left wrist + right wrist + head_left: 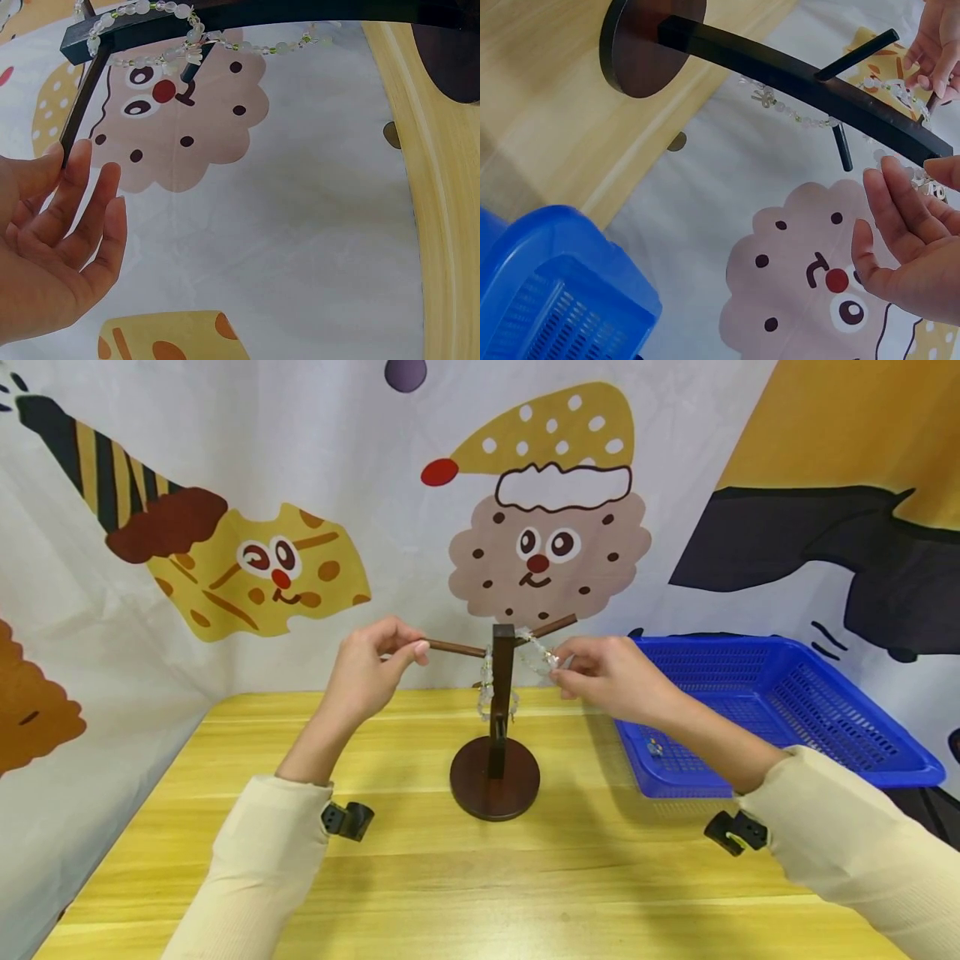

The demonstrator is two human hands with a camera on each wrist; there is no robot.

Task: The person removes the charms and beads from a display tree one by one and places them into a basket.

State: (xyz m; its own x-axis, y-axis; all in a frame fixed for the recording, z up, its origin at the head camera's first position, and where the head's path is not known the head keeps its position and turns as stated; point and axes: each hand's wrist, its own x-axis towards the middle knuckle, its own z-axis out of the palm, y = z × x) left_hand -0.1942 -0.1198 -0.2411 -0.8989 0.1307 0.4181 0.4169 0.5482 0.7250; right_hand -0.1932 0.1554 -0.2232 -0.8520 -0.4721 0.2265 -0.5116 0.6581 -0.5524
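L hand (375, 664), ctr-left of head view, pinches the outer end of the left peg (453, 647) btwn thumb & index; other fingers loosely bent (L wrist view, lower left). R hand (611, 672), just R of ctr, pinches a clear beaded bracelet (537, 647) btwn thumb & fingertips. Bracelet runs from the R fingertips up-left to the right peg (557, 626), next to the top of the stand (501, 693); can't tell if it goes round the peg. 2nd beaded bracelet (486, 681) hangs lower, by the post, mid-frame; its exact hang pt is unclear.

Stand = dk brown wood, upright, w/ round base (495, 797) on the table (420, 877), approx ctr of frame. Blue plastic basket (720, 706) at R of frame, partly behind the R forearm; small item (655, 747) at its left side, too small to ID.

Cloth w/ cartoon prints (405, 460) fills the upper frame, behind table. Cream sleeves (255, 852) lower L & R, w/ blk wrist mounts (347, 821) beside the cuffs.
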